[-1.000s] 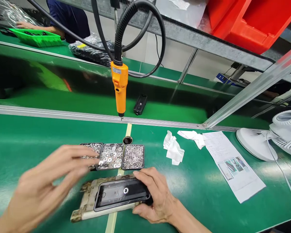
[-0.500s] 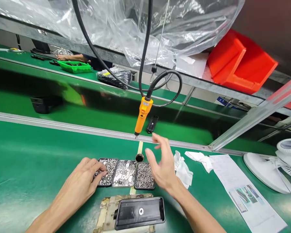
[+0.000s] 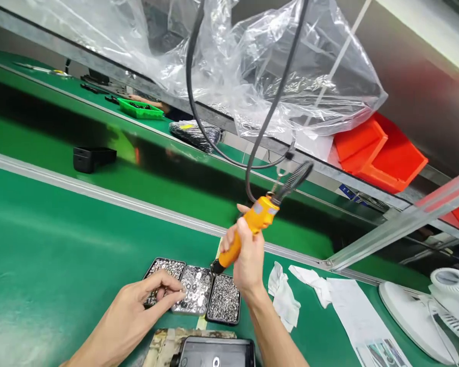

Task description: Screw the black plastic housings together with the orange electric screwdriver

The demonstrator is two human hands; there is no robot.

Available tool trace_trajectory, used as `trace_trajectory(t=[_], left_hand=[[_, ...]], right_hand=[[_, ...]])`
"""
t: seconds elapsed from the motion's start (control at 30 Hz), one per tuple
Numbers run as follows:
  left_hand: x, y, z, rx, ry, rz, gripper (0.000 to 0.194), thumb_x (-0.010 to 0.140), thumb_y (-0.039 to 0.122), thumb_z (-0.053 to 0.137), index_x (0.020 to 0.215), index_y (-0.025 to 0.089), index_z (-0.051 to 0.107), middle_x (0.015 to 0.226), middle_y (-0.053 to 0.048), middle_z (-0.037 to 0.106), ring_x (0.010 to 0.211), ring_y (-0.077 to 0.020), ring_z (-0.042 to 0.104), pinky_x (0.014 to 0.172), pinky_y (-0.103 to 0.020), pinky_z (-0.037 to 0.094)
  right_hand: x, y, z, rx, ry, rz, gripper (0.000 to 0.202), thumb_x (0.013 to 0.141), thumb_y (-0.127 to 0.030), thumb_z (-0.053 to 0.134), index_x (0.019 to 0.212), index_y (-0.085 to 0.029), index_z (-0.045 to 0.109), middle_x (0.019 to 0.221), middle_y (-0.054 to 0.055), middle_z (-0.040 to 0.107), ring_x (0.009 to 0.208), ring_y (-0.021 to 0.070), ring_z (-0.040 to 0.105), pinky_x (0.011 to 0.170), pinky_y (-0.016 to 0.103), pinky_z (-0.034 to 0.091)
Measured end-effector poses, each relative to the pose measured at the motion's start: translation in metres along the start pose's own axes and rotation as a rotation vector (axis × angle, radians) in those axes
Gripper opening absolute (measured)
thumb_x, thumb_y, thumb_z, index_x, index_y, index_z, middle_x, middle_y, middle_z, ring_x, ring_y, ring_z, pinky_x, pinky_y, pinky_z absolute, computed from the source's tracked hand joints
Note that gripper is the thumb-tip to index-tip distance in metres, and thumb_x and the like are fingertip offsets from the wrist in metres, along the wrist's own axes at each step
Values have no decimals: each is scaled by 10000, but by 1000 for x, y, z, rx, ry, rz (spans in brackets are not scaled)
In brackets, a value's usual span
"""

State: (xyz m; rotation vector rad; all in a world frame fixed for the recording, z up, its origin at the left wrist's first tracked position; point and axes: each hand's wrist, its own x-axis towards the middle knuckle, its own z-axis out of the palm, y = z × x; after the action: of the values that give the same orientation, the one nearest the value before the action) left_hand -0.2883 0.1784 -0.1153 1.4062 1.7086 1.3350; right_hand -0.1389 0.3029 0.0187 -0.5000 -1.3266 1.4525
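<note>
While the right hand [image 3: 248,255] now clenches its grip on the orange screwdriver [image 3: 248,229], the left hand [image 3: 145,306] pinches at the left parts tray [image 3: 164,278].
A moment ago that tool hung free; its tip now tilts over the middle tray [image 3: 193,288], open green surface [image 3: 61,244] left, rags [image 3: 285,298] right.

L hand [image 3: 147,300] low at near left, forearm running in from the near edge, palm down, thumb + index pinched together at the tips. R hand [image 3: 246,255] raised at centre, forearm upright, fingers curled tight in a fist grip.
</note>
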Motion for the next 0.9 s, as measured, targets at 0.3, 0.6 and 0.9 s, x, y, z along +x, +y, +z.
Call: trace_trajectory(t=[0.3,0.6,0.9], left_hand=[[-16,24,14,-237,-30,30,259,872,419,794,1037,255,679,834,27,742,816,-162,724,809,-248,582],[-17,20,17,-224,-89,39,195,920,337,729,1087,261,663,885,46,763,868,-135,751,842,-233,558],[-18,26,16,-233,-94,10,151,923,335,714,1055,269,682,884,45,760,873,-139,745,840,-239,559]], right_hand=[[-56,-36,24,265,-35,-62,204,1025,-428,631,937,-251,579,533,-118,392,398,37,310,390,131,415],[-57,-28,27,249,-89,-50,191,1016,-412,652,936,-253,584,540,-115,405,406,36,339,408,131,433],[-59,-28,28,218,-96,-56,193,1008,-403,664,931,-248,580,521,-119,397,397,38,329,403,132,422]])
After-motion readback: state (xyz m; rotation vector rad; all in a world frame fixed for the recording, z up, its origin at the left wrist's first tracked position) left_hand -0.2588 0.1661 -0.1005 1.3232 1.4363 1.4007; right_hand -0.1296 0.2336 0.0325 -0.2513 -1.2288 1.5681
